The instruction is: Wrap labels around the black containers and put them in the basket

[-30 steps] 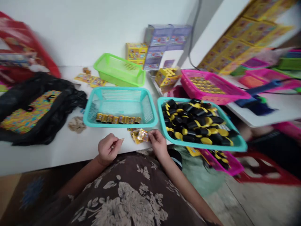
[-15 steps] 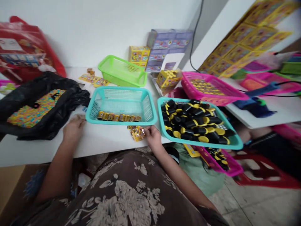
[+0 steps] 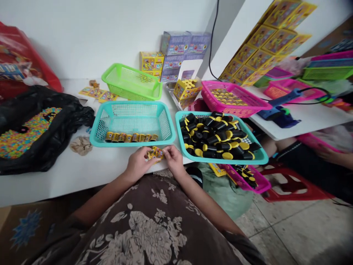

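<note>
My left hand (image 3: 139,161) and my right hand (image 3: 173,158) meet at the table's front edge. Between them are small yellow printed labels (image 3: 155,153), pinched by the fingers of both; how many cannot be made out. Just behind sits a turquoise basket (image 3: 132,143) with a row of small yellow-wrapped containers (image 3: 128,137) along its near side. To the right of my hands, a second turquoise basket (image 3: 220,160) is heaped with black containers (image 3: 217,138) with yellow caps.
Left on the table lies a black plastic bag (image 3: 78,112) of colourful beads (image 3: 30,132), beside a crumpled brown piece (image 3: 81,146). Behind stand a green basket (image 3: 132,92), a pink basket (image 3: 234,106) and stacked purple boxes (image 3: 175,44). Another person's hand (image 3: 332,154) shows at the far right.
My left hand has come from beside the black bag to the right, joining my right hand at the labels. The labels are now between both hands. The view has turned slightly right.
</note>
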A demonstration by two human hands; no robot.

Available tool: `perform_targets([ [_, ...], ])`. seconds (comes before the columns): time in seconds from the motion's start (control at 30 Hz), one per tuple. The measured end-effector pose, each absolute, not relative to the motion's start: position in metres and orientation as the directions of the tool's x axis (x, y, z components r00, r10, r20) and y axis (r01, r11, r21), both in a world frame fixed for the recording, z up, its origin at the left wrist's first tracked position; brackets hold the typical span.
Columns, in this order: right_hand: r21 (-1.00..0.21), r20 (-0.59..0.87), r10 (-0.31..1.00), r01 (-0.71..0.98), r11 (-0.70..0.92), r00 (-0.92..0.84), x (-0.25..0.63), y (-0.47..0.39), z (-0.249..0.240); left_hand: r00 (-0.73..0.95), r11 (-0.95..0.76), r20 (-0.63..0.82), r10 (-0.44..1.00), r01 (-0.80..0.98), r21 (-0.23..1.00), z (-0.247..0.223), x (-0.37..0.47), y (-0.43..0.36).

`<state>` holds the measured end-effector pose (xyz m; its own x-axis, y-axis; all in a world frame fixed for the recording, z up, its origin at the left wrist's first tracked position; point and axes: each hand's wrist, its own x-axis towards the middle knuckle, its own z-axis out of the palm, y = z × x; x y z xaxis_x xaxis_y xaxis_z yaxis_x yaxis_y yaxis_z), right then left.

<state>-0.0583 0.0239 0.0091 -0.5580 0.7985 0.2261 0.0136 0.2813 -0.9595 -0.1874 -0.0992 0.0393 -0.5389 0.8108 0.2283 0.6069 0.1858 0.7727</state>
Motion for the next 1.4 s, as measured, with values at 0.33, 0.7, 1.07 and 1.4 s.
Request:
perform_targets([
  [0.33,-0.985,0.172,0.809,-0.119,0.127,-0.562,-0.06,0.026,0.007,-0.633,0.184,-0.097,0.768,0.073,0.98,0.025,-0.189,-0.083],
  [0.7,-0.901,0.253,0.817,0.181,0.394,-0.519,-0.07,0.032,-0.002,-0.629,0.174,-0.129,0.766,0.011,0.985,0.029,-0.192,-0.091],
  [1.07,-0.482,0.432,0.509,0.286,0.828,-0.744,-0.061,0.025,0.008,-0.607,0.251,-0.164,0.778,0.06,0.966,0.03,-0.195,-0.097],
  [1.4,-0.331,0.648,0.389,0.218,0.918,-0.654,-0.017,0.023,0.064,-0.564,0.106,0.234,0.792,0.504,0.857,0.043,-0.198,-0.113],
])
